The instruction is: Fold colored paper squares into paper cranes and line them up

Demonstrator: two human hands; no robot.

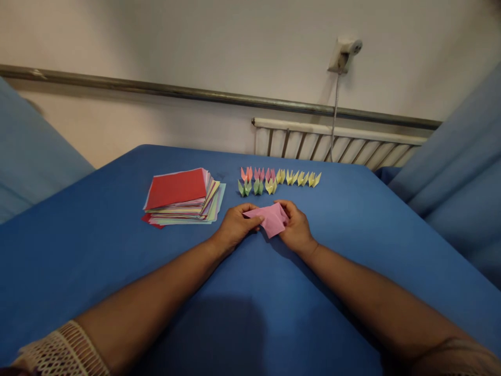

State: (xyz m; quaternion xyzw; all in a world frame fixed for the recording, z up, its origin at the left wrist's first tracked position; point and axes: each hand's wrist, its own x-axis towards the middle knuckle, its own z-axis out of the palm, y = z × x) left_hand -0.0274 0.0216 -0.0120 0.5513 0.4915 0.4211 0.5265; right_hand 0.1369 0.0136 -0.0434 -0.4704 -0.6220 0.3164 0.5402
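Note:
A pink sheet of folded paper (pixel 272 220) is held between my two hands, just above the blue-covered table. My left hand (pixel 236 225) pinches its left point, thumb on top. At the opposite edge, my right hand (pixel 296 227) grips the paper, with its fingers partly hidden behind it. Beyond my hands stand two rows of small folded paper cranes: an orange one (pixel 246 174), pink ones (pixel 264 175), green ones (pixel 251 187) and yellow ones (pixel 302 179).
To the left lies a thick stack of coloured paper (pixel 178 190) with a red sheet on top. Blue cloth (pixel 97 235) covers the table. Behind it are a radiator (pixel 313 138), a metal pipe (pixel 176 91) and a wall socket (pixel 341 56) with a cord. Blue curtains (pixel 462 156) hang at both sides.

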